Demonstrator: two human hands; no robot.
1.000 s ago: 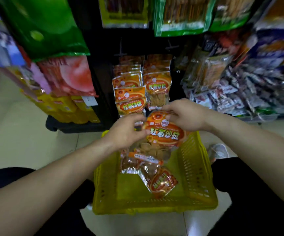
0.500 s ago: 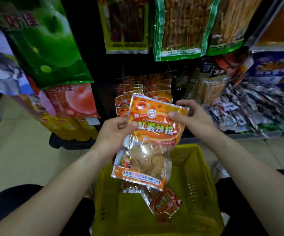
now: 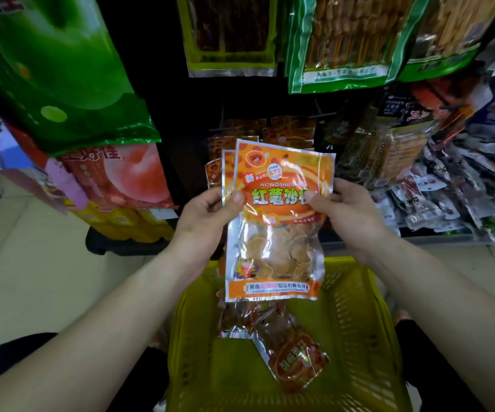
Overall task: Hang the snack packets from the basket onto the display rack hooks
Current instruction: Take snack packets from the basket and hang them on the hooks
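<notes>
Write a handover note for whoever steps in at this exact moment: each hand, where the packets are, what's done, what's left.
Left grip: pinches the left edge of the orange snack packet, thumb in front.
Right grip: pinches its right edge.
Where: the packet is upright above the yellow basket, in front of the hung packets of the same orange kind on the rack.
Done: packet lifted out; not yet on a hook.
Left: hang it, then the basket packets, at least two.
</notes>
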